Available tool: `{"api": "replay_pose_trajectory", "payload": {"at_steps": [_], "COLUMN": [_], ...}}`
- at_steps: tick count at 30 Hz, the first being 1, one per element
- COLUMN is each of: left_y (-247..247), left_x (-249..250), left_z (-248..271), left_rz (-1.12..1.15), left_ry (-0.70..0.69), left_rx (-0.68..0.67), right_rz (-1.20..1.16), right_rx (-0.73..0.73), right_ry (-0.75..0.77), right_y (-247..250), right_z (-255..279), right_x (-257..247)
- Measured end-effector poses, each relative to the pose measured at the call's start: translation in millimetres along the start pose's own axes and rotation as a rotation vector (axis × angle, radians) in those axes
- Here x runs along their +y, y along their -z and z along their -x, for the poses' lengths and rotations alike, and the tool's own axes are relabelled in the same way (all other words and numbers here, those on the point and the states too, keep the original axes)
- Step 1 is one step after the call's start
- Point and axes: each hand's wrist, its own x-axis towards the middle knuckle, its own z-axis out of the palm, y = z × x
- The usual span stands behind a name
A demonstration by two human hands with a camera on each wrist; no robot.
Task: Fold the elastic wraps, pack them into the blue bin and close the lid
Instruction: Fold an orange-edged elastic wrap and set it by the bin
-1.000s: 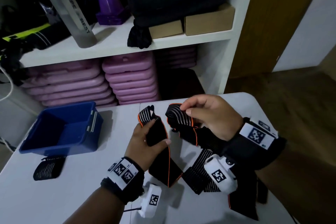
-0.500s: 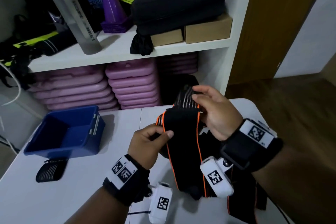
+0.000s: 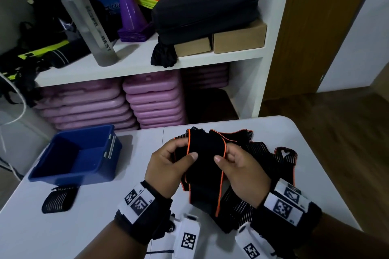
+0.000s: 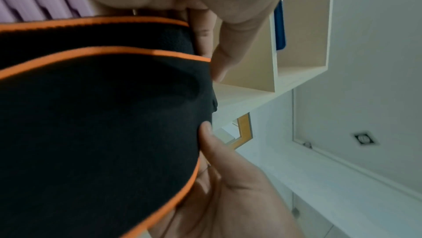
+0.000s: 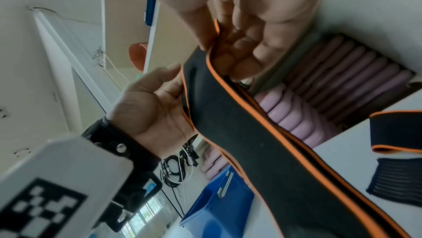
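Both hands pinch a black wrap (image 3: 205, 154) edged in orange, thumbs on its near face and fingers curled behind. The left hand (image 3: 168, 166) grips its left edge, the right hand (image 3: 242, 169) its right edge, wrists level above the white table (image 3: 101, 227). The wrap is doubled over, its tail hanging to the table. The blue bin (image 3: 75, 153) stands open left of the wrap, a small folded wrap (image 3: 59, 198) just beside the bin's near wall.

The head camera looks forward and down from above at the white table (image 3: 273, 132) and shelves, while both wrist cameras sit very close under the hands, tilted upward toward ceiling and shelving — all three share the orange-edged wrap (image 3: 207, 153), pinched between both hands.
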Motion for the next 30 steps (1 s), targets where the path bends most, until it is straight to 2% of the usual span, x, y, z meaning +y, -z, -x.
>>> {"api": "replay_pose_trajectory", "payload": {"at_steps": [5,10,16,18,21,23,25,27,30], "left_y": [0,0,-1,-1,-6,-12,-17,-19,-19], "left_x": [7,8,11,11,14,16,17,18,12], "left_z": [-5,-3,-3,-4,-1,1,2,1,-1], "left_rz": [0.119,0.118,0.105,0.100,0.065,0.053,0.018,-0.026,-0.075], "left_ry": [-0.002,0.015,-0.008,-0.015,-0.050,-0.066,-0.090,-0.155,-0.201], "left_rx": [-0.086,-0.086,-0.075,-0.076,-0.100,-0.144,-0.166,-0.157,-0.133], "right_rz": [0.125,0.184,-0.019,-0.009,0.123,0.118,0.086,0.004,-0.297], "right_rx": [-0.094,-0.223,-0.234,-0.184,0.012,0.033,-0.019,-0.017,0.023], "right_ry": [0.065,0.021,-0.098,-0.078,0.001,0.028,0.041,0.024,-0.038], "right_y": [1,1,-6,-6,-4,-5,-10,-15,-21], "right_z": [9,16,21,20,15,11,10,7,0], "right_x": [-3,-5,2,4,3,-2,-9,-12,-16]}}
